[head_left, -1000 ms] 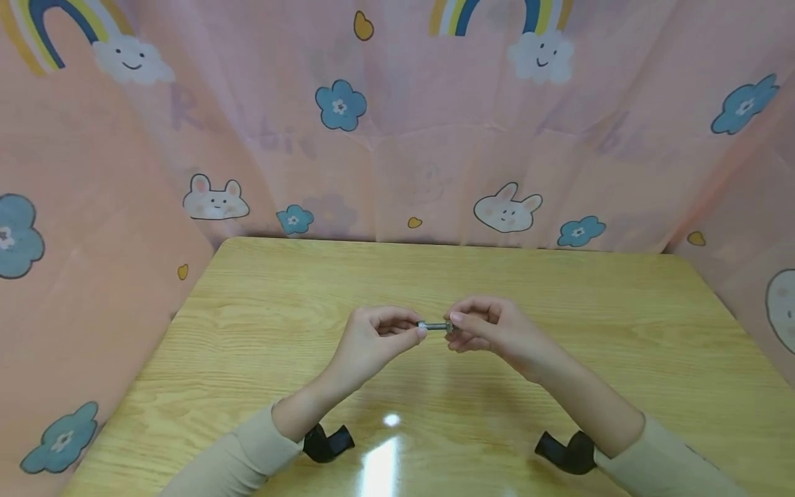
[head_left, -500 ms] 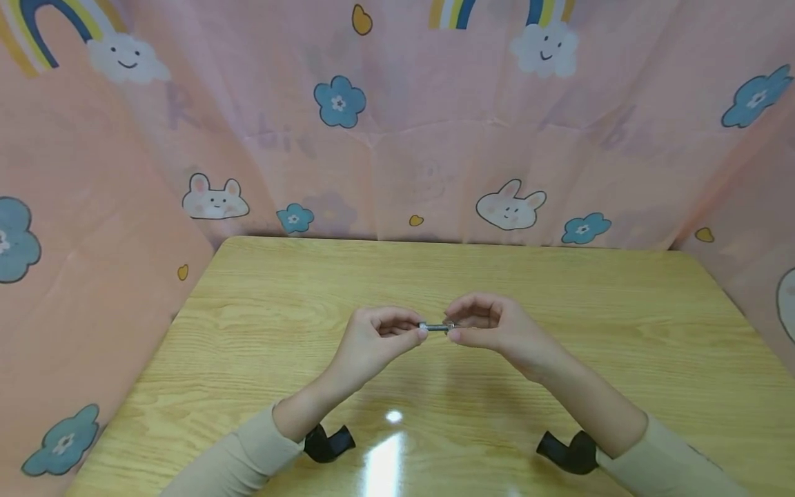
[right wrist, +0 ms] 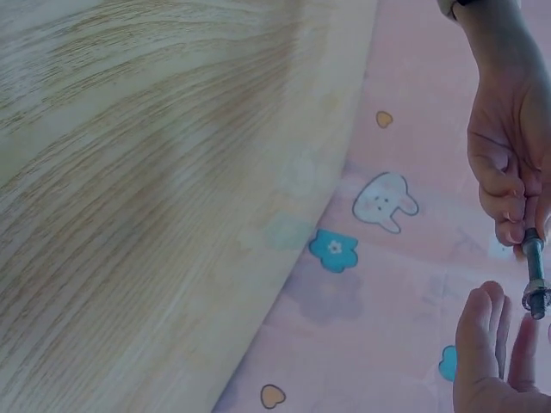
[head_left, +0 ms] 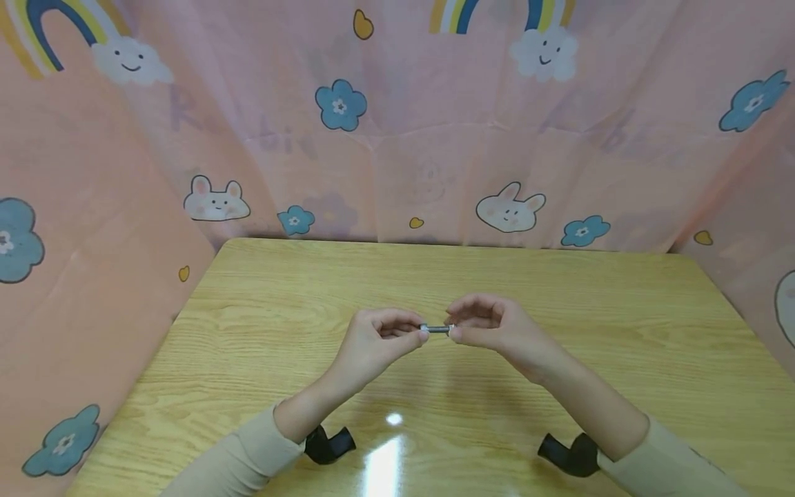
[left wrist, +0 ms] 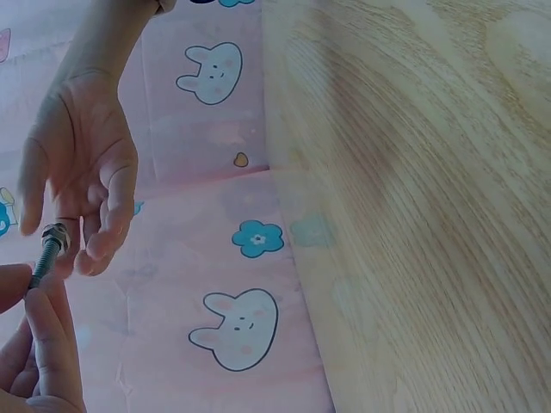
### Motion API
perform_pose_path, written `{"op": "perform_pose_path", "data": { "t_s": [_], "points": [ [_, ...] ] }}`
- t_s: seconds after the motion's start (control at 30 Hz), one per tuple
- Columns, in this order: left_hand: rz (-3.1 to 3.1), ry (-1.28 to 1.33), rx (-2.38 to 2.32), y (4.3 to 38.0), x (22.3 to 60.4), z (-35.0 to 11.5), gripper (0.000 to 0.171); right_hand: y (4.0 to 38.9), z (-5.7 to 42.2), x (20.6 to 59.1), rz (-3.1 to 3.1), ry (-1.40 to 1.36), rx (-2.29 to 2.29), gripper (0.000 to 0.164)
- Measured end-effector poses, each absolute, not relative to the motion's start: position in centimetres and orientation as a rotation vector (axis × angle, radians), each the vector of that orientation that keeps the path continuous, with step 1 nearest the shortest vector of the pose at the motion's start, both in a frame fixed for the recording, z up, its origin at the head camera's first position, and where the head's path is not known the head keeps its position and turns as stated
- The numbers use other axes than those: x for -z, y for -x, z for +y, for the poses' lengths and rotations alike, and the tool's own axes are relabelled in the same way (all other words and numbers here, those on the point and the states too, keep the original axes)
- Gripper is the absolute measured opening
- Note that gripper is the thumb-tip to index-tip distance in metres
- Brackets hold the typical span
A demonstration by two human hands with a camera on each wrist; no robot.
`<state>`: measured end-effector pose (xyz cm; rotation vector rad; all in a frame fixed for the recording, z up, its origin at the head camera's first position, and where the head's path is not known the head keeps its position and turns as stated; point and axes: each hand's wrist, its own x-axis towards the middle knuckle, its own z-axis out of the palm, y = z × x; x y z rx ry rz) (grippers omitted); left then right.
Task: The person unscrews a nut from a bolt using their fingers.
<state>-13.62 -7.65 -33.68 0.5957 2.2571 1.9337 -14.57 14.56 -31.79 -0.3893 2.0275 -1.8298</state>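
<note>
In the head view my left hand [head_left: 374,345] pinches the head end of a metal bolt [head_left: 438,329] between thumb and fingers. The bolt lies level above the table. A nut [right wrist: 535,298] sits on the threaded end, with a short tip of the bolt showing past it in the right wrist view. My right hand [head_left: 503,337] is at that end, thumb and fingers extended on either side of the nut. Gaps show between its fingertips and the nut in the left wrist view; whether one of them touches it I cannot tell.
Below the hands is a wood-grain table [head_left: 298,276], with a bright light reflection near its front. Pink printed cloth [head_left: 397,159] hangs behind and at both sides. Black wrist devices [head_left: 329,445] sit at both cuffs.
The right hand has loosened from its pinch on the nut; its fingers have spread and straightened, and its thumb has moved slightly down. The left hand and bolt stay almost still.
</note>
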Motion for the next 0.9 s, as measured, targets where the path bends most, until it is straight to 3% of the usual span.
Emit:
{"op": "perform_pose_path", "data": {
  "t_s": [0.27, 0.6, 0.9],
  "points": [
    [2.259, -0.598, -1.934, 13.54, 33.69, -7.62, 0.018, 14.59, 14.39, 31.85, 2.004, 0.372, 1.824, 0.02],
    [2.261, -0.602, -1.941, 13.49, 33.56, -7.55, 0.018, 14.66, 14.44, 31.84, 1.995, 0.352, 1.816, 0.031],
    [2.257, -0.598, -1.95, 13.42, 33.53, -7.64, 0.017, 14.53, 14.62, 31.75, 1.991, 0.411, 1.839, 0.02]
  ]
}}
